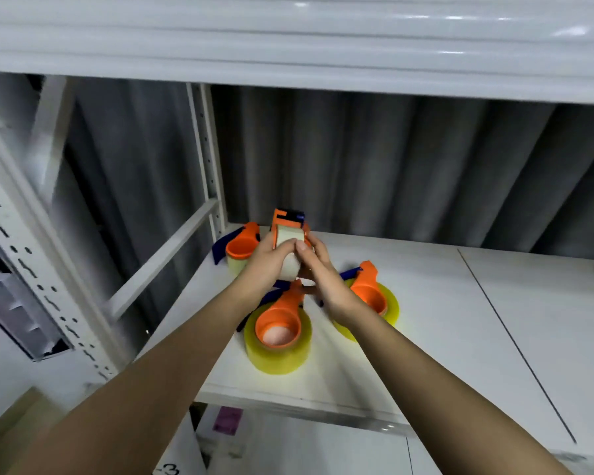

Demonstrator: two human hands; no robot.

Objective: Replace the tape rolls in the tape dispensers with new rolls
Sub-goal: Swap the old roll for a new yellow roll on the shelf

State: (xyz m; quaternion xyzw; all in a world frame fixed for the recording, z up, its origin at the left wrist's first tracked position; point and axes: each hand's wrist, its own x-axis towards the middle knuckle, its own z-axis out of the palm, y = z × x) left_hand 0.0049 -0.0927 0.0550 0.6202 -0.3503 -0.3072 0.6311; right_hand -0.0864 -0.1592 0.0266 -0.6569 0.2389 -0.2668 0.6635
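Tape dispenser, orange, held up above the white shelf, a pale roll in it. Left hand fingers curled around the roll's left side; right hand fingers closed on its right, thumbs meeting on top. Both forearms reach forward. Roll's lower part hidden by the hands; three more dispensers lie on the shelf beneath.

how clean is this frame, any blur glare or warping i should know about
Head view: wide-angle warping bends the upper shelf edge and splays the forearms; motion blur smears the rack upright at left; glare streaks the top panel at upper right; the left hand, right hand and the dispenser they hold are fairly sharp, as is the yellow roll nearest the camera.
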